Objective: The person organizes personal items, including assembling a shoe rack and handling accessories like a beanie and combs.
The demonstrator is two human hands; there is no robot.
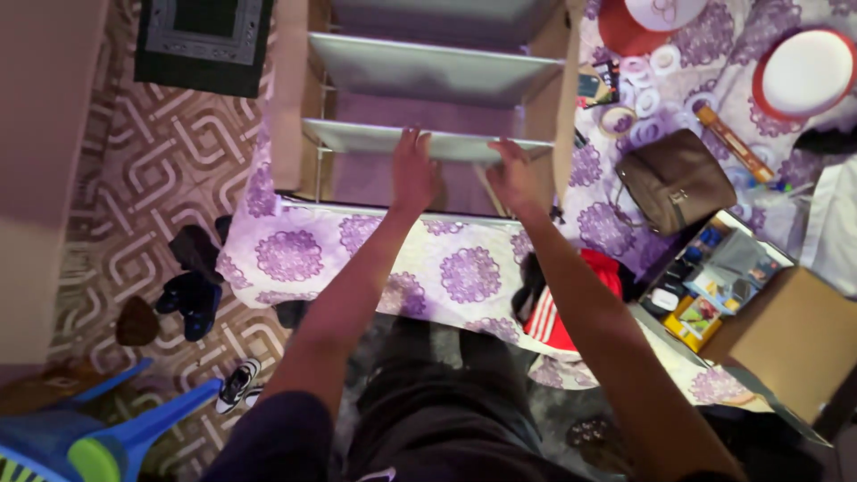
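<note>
A wooden shelf unit lies on a bed with a purple-flowered sheet (464, 268). It has pale shelf boards; the nearer board (357, 137) spans its width, and a second board (428, 70) sits farther back. My left hand (412, 170) rests on the near board's front edge, fingers over it. My right hand (513, 174) grips the same edge just to the right, beside the unit's wooden side panel (564, 107).
A brown handbag (676, 181), rolls of tape (643, 76) and round red-rimmed lids (803, 73) lie at right. An open box of small items (714, 286) and a cardboard flap (790, 339) sit near right. Shoes (192, 286) and a blue plastic chair (134, 433) stand on the patterned floor at left.
</note>
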